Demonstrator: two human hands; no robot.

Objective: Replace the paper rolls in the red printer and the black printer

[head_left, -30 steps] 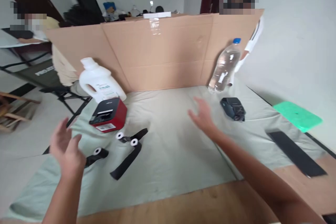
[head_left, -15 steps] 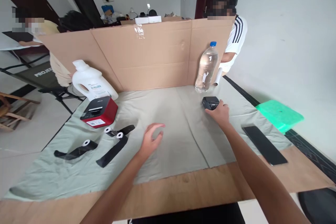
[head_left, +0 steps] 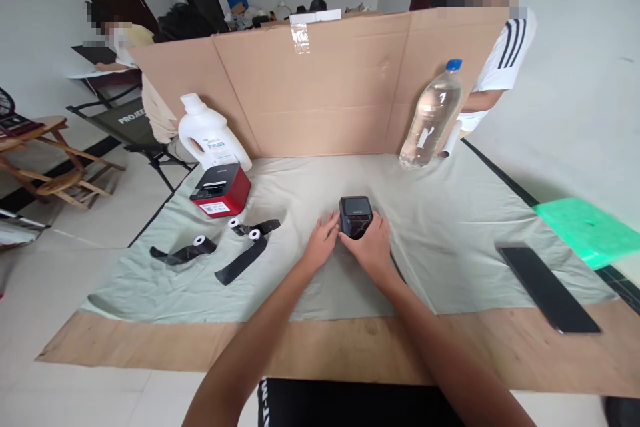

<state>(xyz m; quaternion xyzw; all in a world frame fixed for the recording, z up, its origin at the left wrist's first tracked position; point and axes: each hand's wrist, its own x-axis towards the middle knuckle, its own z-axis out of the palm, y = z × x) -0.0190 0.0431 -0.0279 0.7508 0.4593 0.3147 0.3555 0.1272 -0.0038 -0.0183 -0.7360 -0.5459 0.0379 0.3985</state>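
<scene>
A small black portable printer with a flat dark top panel sits on the cloth in front of me. My right hand is wrapped round its near right side, thumb across the front, hiding that corner. At its left edge is my left hand, fingers stretched out with the tips at the printer's side; whether they press on it I cannot tell. To the left lie several black paper rolls with white cores, among them a partly unrolled one. A red and black receipt printer stands behind them.
A white jug and a clear bottle with a blue cap stand before a cardboard screen. A black phone lies at right, near a green stool. Other people are beyond the screen.
My right hand has brought the black printer from the right to the middle of the cloth. My left hand has moved right to its side. The view has shifted too.
</scene>
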